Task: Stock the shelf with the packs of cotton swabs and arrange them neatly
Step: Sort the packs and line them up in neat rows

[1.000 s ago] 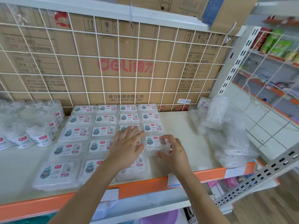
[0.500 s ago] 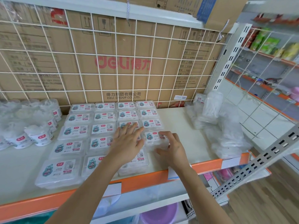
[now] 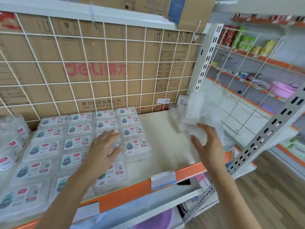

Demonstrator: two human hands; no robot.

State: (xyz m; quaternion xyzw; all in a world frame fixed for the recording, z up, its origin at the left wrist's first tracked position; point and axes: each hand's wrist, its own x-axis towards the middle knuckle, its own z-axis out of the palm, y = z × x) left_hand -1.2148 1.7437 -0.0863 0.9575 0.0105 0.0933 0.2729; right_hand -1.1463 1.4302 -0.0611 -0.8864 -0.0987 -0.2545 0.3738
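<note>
Fingers (image 3: pixel 109 134) of the left hand (image 3: pixel 102 151) lie flat and released on the cotton swab packs (image 3: pixel 133 144); right hand (image 3: pixel 209 146) hovers slack-fingered at the bagged pile (image 3: pixel 193 109), bare shelf (image 3: pixel 165 138) between.

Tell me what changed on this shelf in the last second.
The right hand came off the flat clear cotton swab pack at the grid's right edge and swung right to the crumpled clear plastic heap, fingers open, gripping nothing yet. The left hand stays flat on the middle packs; the rows of packs lie as before.
</note>
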